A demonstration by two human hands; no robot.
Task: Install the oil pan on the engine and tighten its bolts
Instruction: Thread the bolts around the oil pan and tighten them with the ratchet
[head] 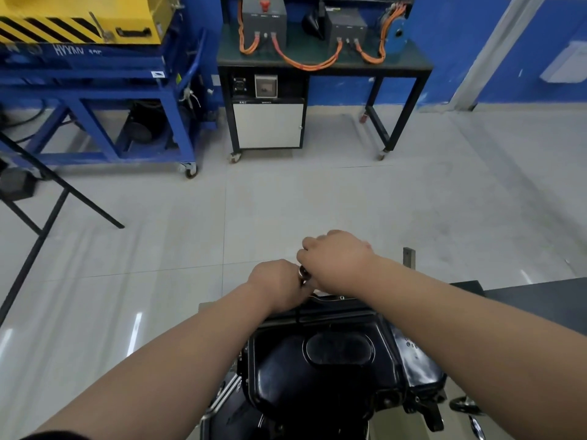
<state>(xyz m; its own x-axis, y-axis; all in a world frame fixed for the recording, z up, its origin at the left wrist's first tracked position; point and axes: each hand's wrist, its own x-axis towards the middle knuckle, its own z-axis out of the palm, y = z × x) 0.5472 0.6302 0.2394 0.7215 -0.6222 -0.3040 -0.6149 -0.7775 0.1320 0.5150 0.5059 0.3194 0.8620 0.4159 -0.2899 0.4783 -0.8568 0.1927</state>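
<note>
Two hands meet at the 12 o'clock edge of the black oil pan (pixel 317 376), which sits bottom-side up at 6 o'clock in the view, on the dark engine (pixel 416 403) below it. The left hand (pixel 279 287) lies knuckles-up over the pan's far flange, its fingers curled around a small chrome tool head (pixel 303 273) – only that round metal end shows. The right hand (pixel 336 262), just past it toward 1 o'clock, is bunched into a fist and touches the left (whether its fingers close on the same tool's handle I cannot tell; they are hidden under the back of the hand). Both forearms reach in from 6 o'clock, one on each side of the pan.

Across the pale tiled floor (pixel 286 201), a black workbench (pixel 409 63) on castors stands at 12 o'clock, carrying grey boxes joined by orange cables (pixel 305 63). A blue wheeled cart (pixel 95 90) with a yellow striped machine (pixel 79 17) on top stands at 10 o'clock – a black tubular frame (pixel 47 214) leans at 9 o'clock.
</note>
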